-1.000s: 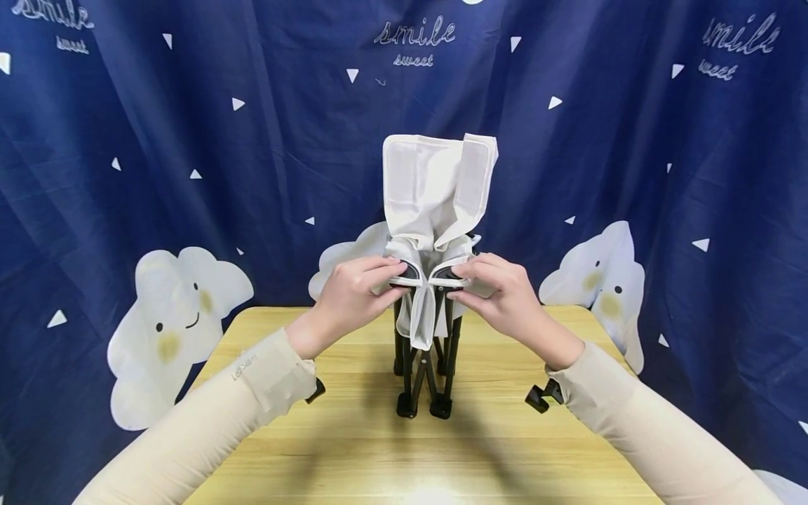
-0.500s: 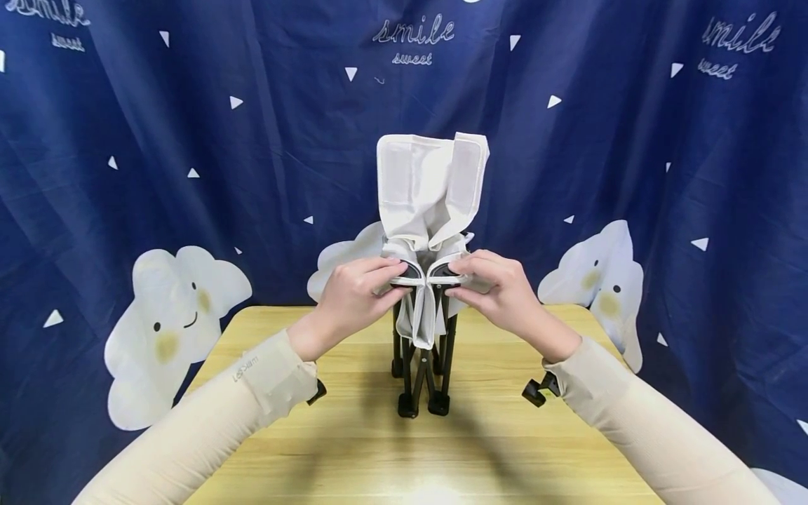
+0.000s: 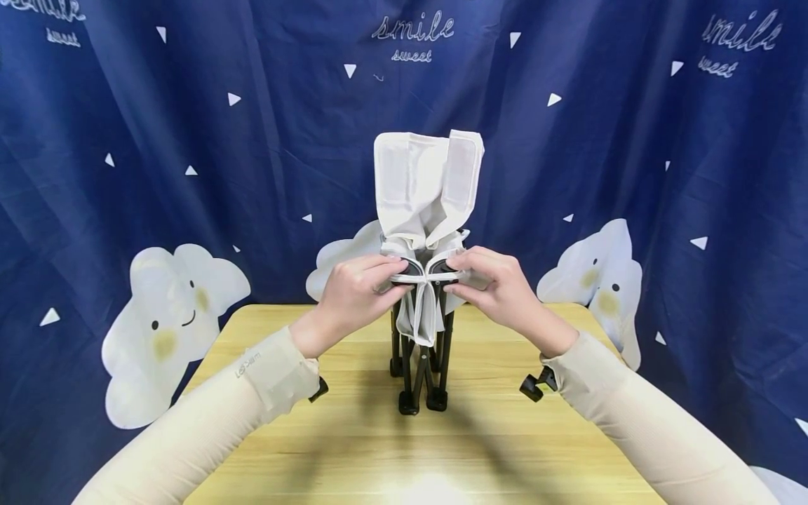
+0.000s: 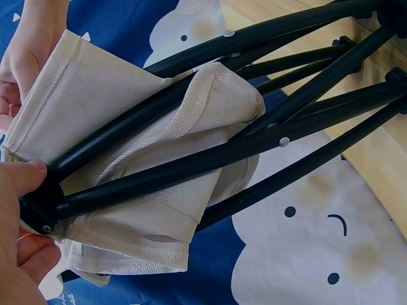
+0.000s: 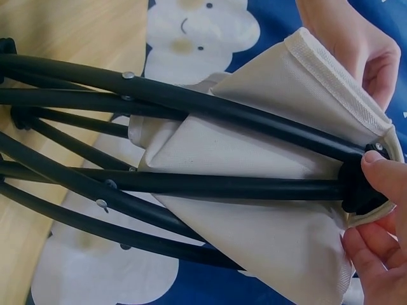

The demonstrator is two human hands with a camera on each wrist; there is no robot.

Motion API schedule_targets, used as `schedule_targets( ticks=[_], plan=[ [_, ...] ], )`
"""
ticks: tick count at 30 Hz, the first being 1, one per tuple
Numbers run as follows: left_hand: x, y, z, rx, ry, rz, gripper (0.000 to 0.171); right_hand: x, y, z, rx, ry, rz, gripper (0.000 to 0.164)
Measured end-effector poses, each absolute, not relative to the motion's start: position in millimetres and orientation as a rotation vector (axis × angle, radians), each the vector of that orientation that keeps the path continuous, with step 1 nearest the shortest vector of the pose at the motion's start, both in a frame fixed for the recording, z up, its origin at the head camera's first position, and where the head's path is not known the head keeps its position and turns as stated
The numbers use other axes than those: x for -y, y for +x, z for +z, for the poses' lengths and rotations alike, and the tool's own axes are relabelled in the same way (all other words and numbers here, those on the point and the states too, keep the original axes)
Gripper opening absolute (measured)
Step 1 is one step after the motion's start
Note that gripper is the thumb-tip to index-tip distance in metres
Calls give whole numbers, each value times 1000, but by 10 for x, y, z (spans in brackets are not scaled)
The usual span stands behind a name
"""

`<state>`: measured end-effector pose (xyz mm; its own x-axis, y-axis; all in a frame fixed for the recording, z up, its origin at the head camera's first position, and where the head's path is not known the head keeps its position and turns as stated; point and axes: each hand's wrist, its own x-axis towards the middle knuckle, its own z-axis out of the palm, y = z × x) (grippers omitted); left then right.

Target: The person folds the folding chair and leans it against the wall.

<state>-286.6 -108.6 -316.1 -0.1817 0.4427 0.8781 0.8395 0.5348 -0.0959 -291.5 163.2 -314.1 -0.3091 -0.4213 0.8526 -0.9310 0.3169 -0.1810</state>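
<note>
A small folding chair (image 3: 394,172) with white fabric and black tube legs stands upright, folded narrow, mid-table in the head view. My left hand (image 3: 356,284) pinches its left front seat corner between thumb and fingers. The right front corner is pinched the same way by my right hand (image 3: 495,280). Those two corners meet at the middle, and the seat cloth hangs folded below them. In the left wrist view the thumb presses a black corner joint (image 4: 43,213), with crossed legs (image 4: 284,141) running away from it. The right wrist view shows the other corner joint (image 5: 362,187) under my thumb.
The chair's feet (image 3: 408,402) rest on a light wooden table (image 3: 303,449). Close behind hangs a dark blue curtain (image 3: 284,126) printed with white clouds (image 3: 170,315) and triangles. A black wrist mount (image 3: 536,384) sticks out below my right sleeve.
My right hand has moved slightly left, bringing the right front corner against the left one. The backrest has shifted a little left and the front feet stand slightly closer together.
</note>
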Motion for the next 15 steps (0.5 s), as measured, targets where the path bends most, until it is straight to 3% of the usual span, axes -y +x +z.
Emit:
schedule_targets(
  ticks=[15],
  plan=[
    [1087,-2881,-3168,1812,-1063,-549,32,-1625,-2909,-3174,1882,1179,926,38]
  ],
)
